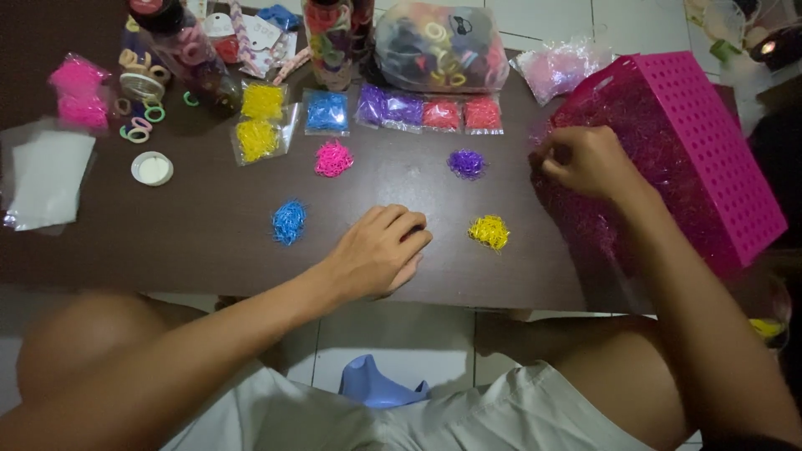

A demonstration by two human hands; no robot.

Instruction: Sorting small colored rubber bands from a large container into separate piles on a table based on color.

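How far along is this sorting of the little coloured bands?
Looks done: loose piles of blue, pink, purple and yellow bands lie on the table, with filled bags behind them. In hand: the right hand pinches magenta bands in the pink basket; the left hand rests on the table. Left: the basket looks full.

Arms: both bare from the shoulder down, no sleeves, no watch, no bands.
Left hand: bare, no rings, no glove.
Right hand: bare too, no rings, no glove.
Shorts: light grey-white cloth with soft folds, seen below the hands.
Knees: bare, one on each side of the shorts.
Nails: short and plain.
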